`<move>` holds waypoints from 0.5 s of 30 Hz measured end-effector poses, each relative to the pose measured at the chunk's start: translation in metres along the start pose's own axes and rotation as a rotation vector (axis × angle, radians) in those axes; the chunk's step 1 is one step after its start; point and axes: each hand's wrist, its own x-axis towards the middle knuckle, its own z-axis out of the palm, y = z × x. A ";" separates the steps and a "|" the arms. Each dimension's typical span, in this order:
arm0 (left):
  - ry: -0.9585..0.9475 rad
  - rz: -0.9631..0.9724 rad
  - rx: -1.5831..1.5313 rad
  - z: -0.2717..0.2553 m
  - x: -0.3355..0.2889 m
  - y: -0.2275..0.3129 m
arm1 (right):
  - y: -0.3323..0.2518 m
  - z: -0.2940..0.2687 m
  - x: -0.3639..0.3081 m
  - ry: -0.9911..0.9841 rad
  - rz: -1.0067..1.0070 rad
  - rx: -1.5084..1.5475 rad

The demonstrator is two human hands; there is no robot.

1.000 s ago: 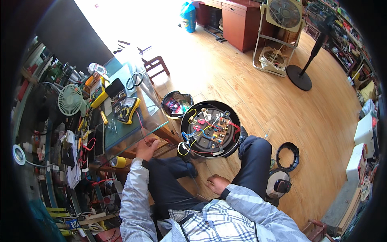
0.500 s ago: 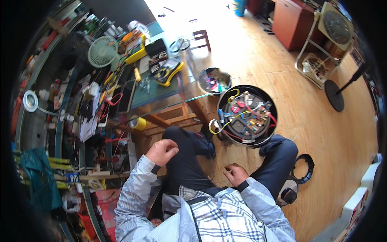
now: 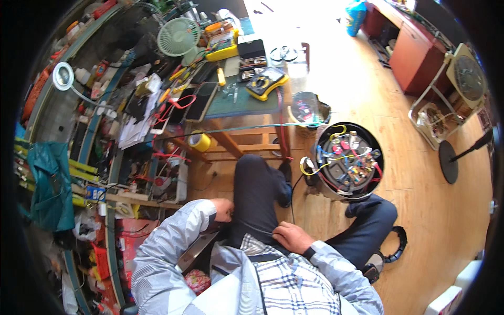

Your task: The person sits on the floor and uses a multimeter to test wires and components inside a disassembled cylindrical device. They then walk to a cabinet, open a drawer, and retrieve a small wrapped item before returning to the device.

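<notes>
Head view: your left hand (image 3: 224, 209) and right hand (image 3: 294, 238) are loosely curled by your dark trousers (image 3: 254, 194); whether either grips anything, I cannot tell. Beyond your right knee (image 3: 386, 211), the round appliance (image 3: 337, 194) stands already opened, circuit board (image 3: 362, 169) exposed and uncovered.

Indoor room, wood-plank floor (image 3: 420, 210), light tan, seams visible, spanning roughly 12 round to 5 o'clock. Hard white glare (image 3: 310, 23) between 12 and 1, blown out, source unreadable; floor looks palest right beside it. Dark grey panel (image 3: 220, 6) just before 12, wall or door, can't tell. Table (image 3: 214, 108) around 11 to 12: blue-green top, brown wooden legs and crossbars. Red-brown desk (image 3: 420, 58) at 2, drawer front showing. Crammed shelving (image 3: 88, 140), teal-edged boards, 7 to 10 o'clock.
</notes>
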 end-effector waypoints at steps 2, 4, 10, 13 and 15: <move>-0.001 0.095 0.144 0.005 0.003 0.003 | -0.003 0.003 0.005 0.120 0.077 0.101; 0.016 0.087 0.130 0.002 0.004 0.005 | -0.007 -0.003 0.011 0.245 0.035 0.077; 0.297 0.129 -0.080 -0.018 -0.004 -0.006 | -0.010 -0.026 0.018 0.601 -0.023 -0.090; 0.410 0.051 -0.524 -0.034 0.008 -0.018 | 0.005 -0.021 -0.004 0.699 0.107 -0.102; 0.533 0.035 -0.746 -0.044 0.021 -0.029 | 0.022 -0.013 -0.020 0.650 0.167 -0.045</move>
